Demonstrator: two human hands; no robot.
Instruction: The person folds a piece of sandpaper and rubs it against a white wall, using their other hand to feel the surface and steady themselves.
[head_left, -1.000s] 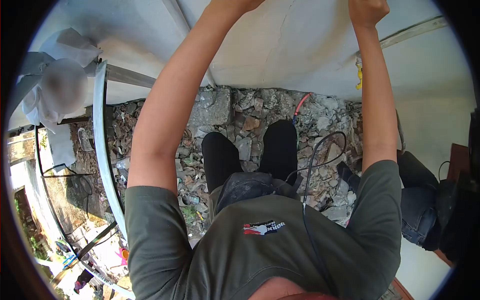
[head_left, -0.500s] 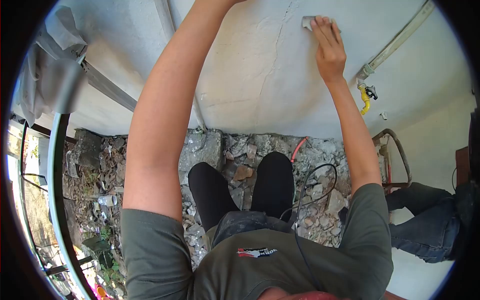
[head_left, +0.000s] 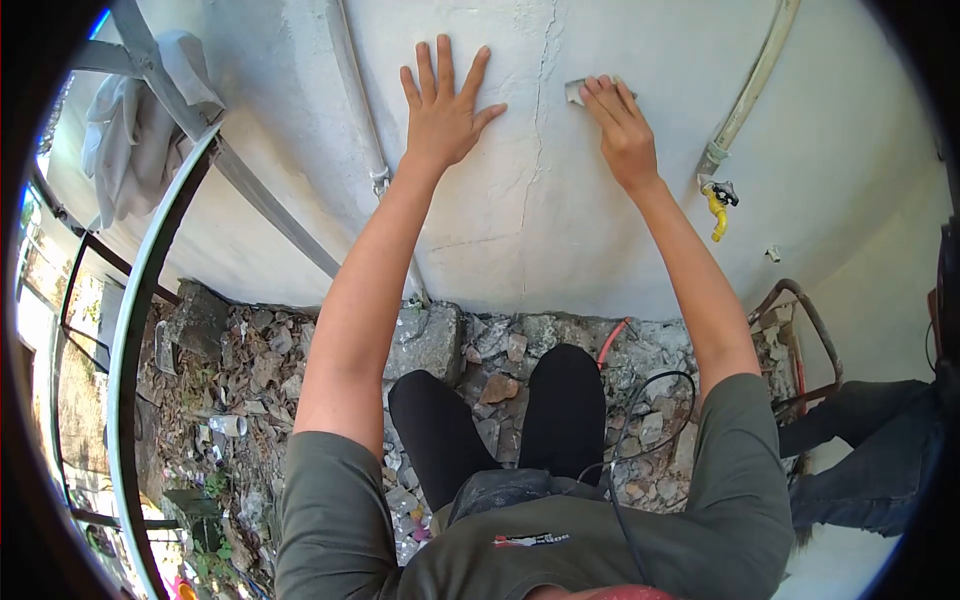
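Two pipes frame the fingers on a white wall (head_left: 490,215): a left pipe (head_left: 356,90) just left of the fingers of the left hand (head_left: 440,132), and a right pipe (head_left: 758,70) well to the right of the fingers of the right hand (head_left: 628,150). From the right pipe's lower end, below and right of the right fingers, juts a yellow tap (head_left: 717,212). Far left of the left fingers stand a curved metal railing (head_left: 135,290) and a draped grey cloth (head_left: 140,150). Below both sets of fingers, at the wall's foot, lies broken rubble (head_left: 255,400), with a red hose (head_left: 611,343) poking out. Well right of and below the right fingers is another person's leg in jeans (head_left: 865,485). A jagged crack (head_left: 538,140) runs down between the two hands, nearer the right fingertips than the left thumb.

A small grey sheet (head_left: 576,92) lies under the right fingertips, against the wall; its visible left end is slightly curled and sticks out past them.

The right fingers are nearly straight and close together over the sheet; the thumb is hidden, so whether it pinches cannot be told. The left fingers and thumb are spread wide, touching bare wall.
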